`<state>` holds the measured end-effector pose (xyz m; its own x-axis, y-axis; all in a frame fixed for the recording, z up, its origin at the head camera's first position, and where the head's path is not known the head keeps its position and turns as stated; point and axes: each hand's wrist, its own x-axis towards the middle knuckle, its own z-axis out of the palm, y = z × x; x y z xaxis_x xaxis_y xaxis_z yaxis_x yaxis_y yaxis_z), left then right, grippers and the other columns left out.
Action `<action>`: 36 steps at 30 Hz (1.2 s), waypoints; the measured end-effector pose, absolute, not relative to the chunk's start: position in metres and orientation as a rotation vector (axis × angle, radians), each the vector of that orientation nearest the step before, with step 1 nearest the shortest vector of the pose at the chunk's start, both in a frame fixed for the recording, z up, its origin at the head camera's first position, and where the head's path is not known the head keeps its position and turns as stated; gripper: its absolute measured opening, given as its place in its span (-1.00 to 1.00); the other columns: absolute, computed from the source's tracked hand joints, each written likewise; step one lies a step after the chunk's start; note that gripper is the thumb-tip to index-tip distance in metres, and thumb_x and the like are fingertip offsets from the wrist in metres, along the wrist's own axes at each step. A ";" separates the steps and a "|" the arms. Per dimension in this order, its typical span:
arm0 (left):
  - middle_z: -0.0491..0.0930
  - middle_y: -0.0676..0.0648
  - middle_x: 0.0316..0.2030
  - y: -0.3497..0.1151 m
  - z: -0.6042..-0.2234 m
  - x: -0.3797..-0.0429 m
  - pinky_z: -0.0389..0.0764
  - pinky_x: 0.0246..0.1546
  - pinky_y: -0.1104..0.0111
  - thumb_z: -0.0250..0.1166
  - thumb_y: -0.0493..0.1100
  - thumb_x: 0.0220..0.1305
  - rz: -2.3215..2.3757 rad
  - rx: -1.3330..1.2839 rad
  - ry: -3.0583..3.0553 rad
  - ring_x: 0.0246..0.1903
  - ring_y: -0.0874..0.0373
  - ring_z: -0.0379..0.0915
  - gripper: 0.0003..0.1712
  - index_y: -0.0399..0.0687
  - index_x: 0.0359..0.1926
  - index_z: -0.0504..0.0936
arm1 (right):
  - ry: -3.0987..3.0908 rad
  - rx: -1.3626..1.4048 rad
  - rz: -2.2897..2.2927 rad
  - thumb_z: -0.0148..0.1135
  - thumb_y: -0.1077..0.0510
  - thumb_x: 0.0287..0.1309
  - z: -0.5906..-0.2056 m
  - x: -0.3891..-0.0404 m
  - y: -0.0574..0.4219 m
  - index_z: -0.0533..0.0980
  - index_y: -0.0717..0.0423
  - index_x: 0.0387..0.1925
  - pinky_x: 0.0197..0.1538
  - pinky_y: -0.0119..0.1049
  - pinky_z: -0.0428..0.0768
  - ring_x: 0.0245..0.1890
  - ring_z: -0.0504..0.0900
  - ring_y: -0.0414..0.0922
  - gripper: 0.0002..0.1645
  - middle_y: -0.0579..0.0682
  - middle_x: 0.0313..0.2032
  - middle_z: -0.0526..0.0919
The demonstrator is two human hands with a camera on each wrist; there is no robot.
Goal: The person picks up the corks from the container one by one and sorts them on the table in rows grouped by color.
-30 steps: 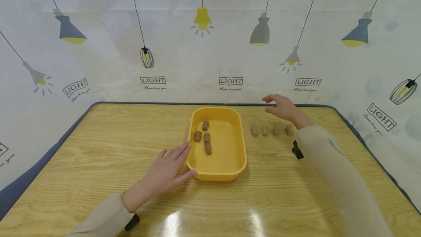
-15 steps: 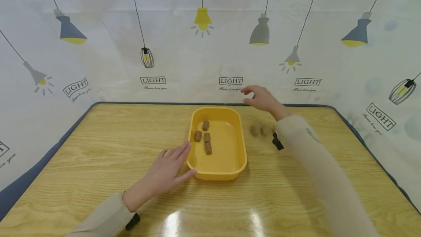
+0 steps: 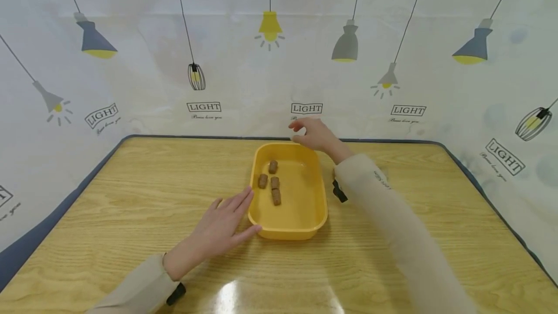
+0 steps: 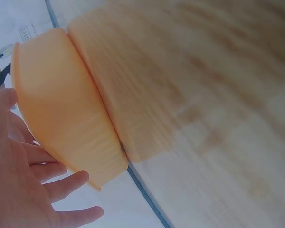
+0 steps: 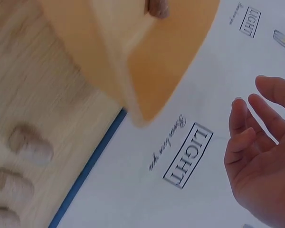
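A yellow plastic tub (image 3: 287, 234) stands mid-table with several brown cork-like cylinders (image 3: 276, 197) lying in its left half. My left hand (image 3: 220, 229) rests against the tub's left rim, its fingers straight and thumb at the near corner. In the left wrist view those fingers spread along the tub's outer wall (image 4: 61, 99). Over the tub's far right corner hovers my right hand (image 3: 317, 134), fingers loosely bent. The right wrist view shows nothing between its fingers and thumb. More cylinders, such as this pale one (image 5: 31, 145), lie on the table right of the tub, mostly behind the right sleeve in the head view.
The wooden table (image 3: 165, 173) ends at a dark blue edge along the back. Behind it rises a white backdrop (image 3: 244, 62) printed with hanging lamps. A black strap (image 3: 339, 192) hangs from the right sleeve.
My right hand has moved left from above the row of cylinders to the tub's far corner, its sleeve now covering most of that row. The left hand and the cylinders in the tub stay put.
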<state>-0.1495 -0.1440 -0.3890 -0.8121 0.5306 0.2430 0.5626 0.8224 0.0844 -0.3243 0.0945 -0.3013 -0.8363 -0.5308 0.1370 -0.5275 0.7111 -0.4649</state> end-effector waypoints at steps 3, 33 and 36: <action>0.04 -0.11 0.28 -0.144 -0.389 -0.150 0.17 0.04 -0.03 -0.19 0.36 0.20 -0.220 -0.847 -2.804 0.14 -0.01 0.15 -0.12 -0.20 0.30 0.10 | 2.880 -0.887 -0.813 0.09 0.18 0.13 -0.306 -0.323 0.082 0.44 0.23 -0.02 -0.03 -0.18 0.37 -0.08 0.41 0.02 -0.63 0.15 -0.10 0.49; 0.06 -0.10 0.28 -0.144 -0.389 -0.150 0.17 0.03 -0.03 -0.20 0.36 0.20 -0.210 -0.841 -2.796 0.14 -0.01 0.16 -0.13 -0.18 0.30 0.09 | 2.720 -0.596 -1.012 0.20 0.22 -0.01 -0.361 -0.313 0.044 0.45 0.23 0.00 0.04 -0.24 0.31 -0.04 0.40 -0.03 -0.54 0.12 -0.05 0.48; 0.06 -0.10 0.28 -0.144 -0.389 -0.150 0.17 0.04 -0.02 -0.20 0.36 0.20 -0.209 -0.839 -2.797 0.14 -0.01 0.15 -0.13 -0.17 0.30 0.09 | 2.727 -0.562 -1.024 0.23 0.23 -0.06 -0.367 -0.315 0.043 0.46 0.22 -0.02 0.02 -0.25 0.32 -0.04 0.40 -0.04 -0.53 0.11 -0.05 0.49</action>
